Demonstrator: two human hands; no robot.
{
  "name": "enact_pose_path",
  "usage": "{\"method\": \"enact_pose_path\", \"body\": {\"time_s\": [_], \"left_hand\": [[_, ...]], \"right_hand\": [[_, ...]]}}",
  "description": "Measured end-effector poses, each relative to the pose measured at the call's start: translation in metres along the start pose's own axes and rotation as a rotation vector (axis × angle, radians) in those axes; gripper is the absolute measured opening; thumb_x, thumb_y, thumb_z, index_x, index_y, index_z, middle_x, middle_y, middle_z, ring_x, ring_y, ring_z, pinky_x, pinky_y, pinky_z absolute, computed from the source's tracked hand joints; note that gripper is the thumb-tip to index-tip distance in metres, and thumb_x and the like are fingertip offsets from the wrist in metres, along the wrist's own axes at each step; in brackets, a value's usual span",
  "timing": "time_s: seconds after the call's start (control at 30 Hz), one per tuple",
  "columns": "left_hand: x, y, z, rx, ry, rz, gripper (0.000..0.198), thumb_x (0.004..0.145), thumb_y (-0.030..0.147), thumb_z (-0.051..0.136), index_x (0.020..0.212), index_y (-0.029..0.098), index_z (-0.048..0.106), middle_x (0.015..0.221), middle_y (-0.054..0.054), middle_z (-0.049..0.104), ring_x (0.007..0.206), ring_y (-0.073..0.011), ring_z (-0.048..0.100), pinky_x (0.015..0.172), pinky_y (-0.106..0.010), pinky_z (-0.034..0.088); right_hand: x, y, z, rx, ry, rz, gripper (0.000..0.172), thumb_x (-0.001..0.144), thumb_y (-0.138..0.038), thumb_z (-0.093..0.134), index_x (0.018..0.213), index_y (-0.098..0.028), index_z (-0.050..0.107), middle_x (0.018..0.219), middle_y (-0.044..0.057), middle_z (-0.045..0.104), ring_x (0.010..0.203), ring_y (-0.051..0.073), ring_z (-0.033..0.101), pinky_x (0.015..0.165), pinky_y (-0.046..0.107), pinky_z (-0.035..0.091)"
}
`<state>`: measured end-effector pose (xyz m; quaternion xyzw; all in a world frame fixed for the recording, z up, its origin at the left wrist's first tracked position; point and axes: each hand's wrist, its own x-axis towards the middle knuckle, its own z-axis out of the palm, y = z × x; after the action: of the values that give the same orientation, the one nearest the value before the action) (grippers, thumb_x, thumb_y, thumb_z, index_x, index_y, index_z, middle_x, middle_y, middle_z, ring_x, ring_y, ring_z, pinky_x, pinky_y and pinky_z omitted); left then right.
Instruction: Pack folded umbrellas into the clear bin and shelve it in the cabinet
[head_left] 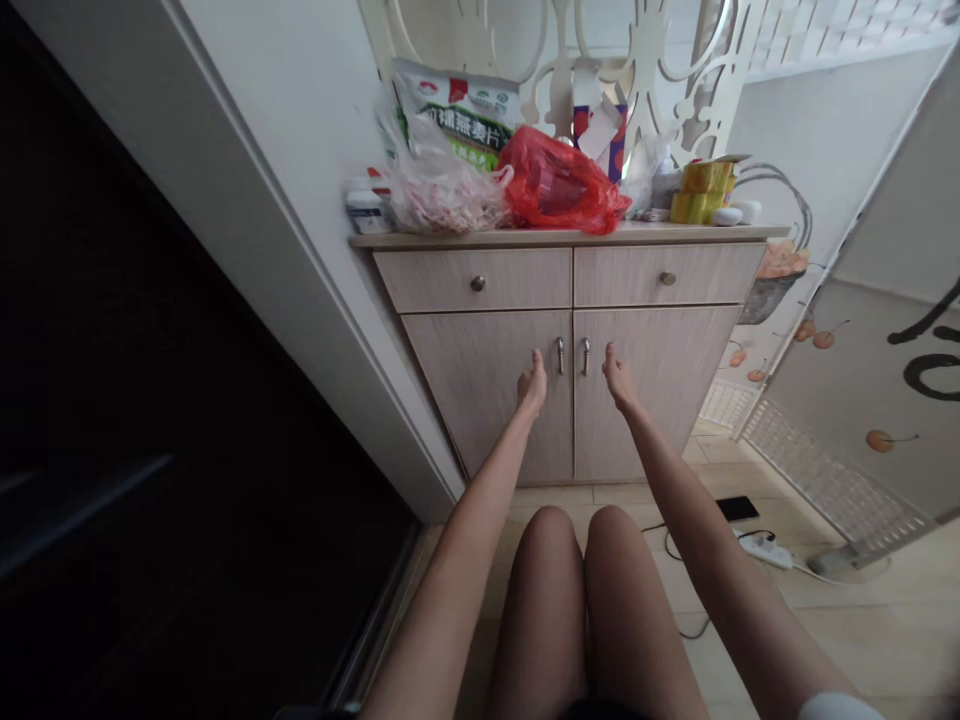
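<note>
Feed: head camera, read from my remote station, listed left to right.

Dark sliding door [187,400]: fills the left of my view, beside a white door frame [300,230].

Left hand [532,385]: raised and empty, fingers pointing up, in front of the left cabinet door [480,400]; I cannot tell whether it touches the wood.

Left door handle [559,355]: metal, upright, long axis vertical, just to the right of the left hand.

Right door handle [585,355]: matching and parallel, just across the centre seam, just to the left of the right hand.

Right hand [620,378]: raised and empty, fingers pointing up, in front of the right cabinet door [652,400]; contact is also unclear.

Hand state: apart, both handles between them, clamped on nothing; neither hand is clearly nearer its handle.

Bare knees [577,580]: side by side below the cabinet doors, between the arms.

Cabinet top [562,236], above two drawers: white bottle [367,212], clear plastic bag [442,190], oat-flake packet [457,110], red plastic bag [559,185], yellow packs [697,192], white bars [726,216].

Floor, lower right: black phone [737,508], white power strip [765,550].

Far right: panel painted with cherries [825,400].
</note>
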<state>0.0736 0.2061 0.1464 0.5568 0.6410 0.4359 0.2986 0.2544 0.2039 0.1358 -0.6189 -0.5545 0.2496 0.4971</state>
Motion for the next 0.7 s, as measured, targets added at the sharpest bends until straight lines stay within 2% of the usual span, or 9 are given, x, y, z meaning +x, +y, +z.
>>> {"method": "enact_pose_path", "body": {"time_s": [0.07,0.13,0.2,0.3,0.47,0.6,0.7], "left_hand": [[0.01,0.003,0.013,0.071,0.09,0.109,0.051,0.094,0.064,0.039,0.072,0.021,0.056,0.073,-0.009,0.066,0.073,-0.0205,0.064,0.065,-0.029,0.044],[0.02,0.008,0.028,0.088,0.128,0.167,0.027,0.092,0.044,0.056,0.092,0.018,0.062,0.097,-0.012,0.072,0.092,-0.0212,0.066,0.078,-0.028,0.046],[0.028,0.011,0.042,0.081,0.127,0.186,0.022,0.09,0.03,0.06,0.106,0.016,0.062,0.107,-0.014,0.071,0.099,-0.0206,0.066,0.083,-0.028,0.047],[0.03,0.012,0.051,0.084,0.13,0.199,0.021,0.089,0.021,0.058,0.108,0.013,0.062,0.104,-0.014,0.072,0.096,-0.0201,0.068,0.082,-0.028,0.047],[0.009,-0.001,0.041,0.103,0.157,0.217,0.014,0.092,0.021,0.054,0.097,0.015,0.065,0.099,-0.013,0.073,0.093,-0.0205,0.068,0.082,-0.029,0.046],[-0.024,-0.015,0.024,0.115,0.188,0.259,0.013,0.092,0.022,0.054,0.094,0.017,0.067,0.095,-0.011,0.074,0.088,-0.02,0.069,0.08,-0.028,0.047],[-0.052,-0.029,0.005,0.08,0.215,0.286,0.013,0.091,0.023,0.056,0.092,0.017,0.068,0.092,-0.009,0.075,0.086,-0.0197,0.07,0.08,-0.028,0.049]], "right_hand": [[0.007,0.002,0.011,-0.058,0.082,-0.091,0.064,0.096,-0.068,0.024,0.09,-0.016,0.06,0.09,0.011,0.067,0.083,0.021,0.062,0.071,0.028,0.044],[0.013,0.003,0.024,-0.088,0.103,-0.141,0.051,0.095,-0.057,0.041,0.106,-0.012,0.06,0.11,0.016,0.067,0.099,0.022,0.062,0.082,0.029,0.044],[0.017,0.002,0.035,-0.11,0.079,-0.152,0.042,0.094,-0.047,0.05,0.112,-0.011,0.061,0.116,0.017,0.067,0.103,0.022,0.062,0.085,0.028,0.043],[0.017,0.001,0.042,-0.19,0.054,-0.12,0.032,0.095,-0.035,0.049,0.113,-0.013,0.064,0.111,0.014,0.071,0.098,0.021,0.064,0.084,0.028,0.043],[-0.008,0.005,0.034,-0.349,0.14,-0.144,0.029,0.098,-0.029,0.047,0.111,-0.014,0.067,0.111,0.012,0.071,0.106,0.023,0.059,0.089,0.031,0.037],[-0.048,0.015,0.018,-0.421,0.225,-0.208,0.03,0.098,-0.031,0.045,0.112,-0.016,0.067,0.109,0.012,0.071,0.104,0.024,0.055,0.087,0.034,0.032],[-0.081,0.024,-0.002,-0.439,0.285,-0.235,0.029,0.097,-0.032,0.046,0.107,-0.016,0.068,0.103,0.012,0.072,0.098,0.025,0.055,0.086,0.035,0.03]]}}
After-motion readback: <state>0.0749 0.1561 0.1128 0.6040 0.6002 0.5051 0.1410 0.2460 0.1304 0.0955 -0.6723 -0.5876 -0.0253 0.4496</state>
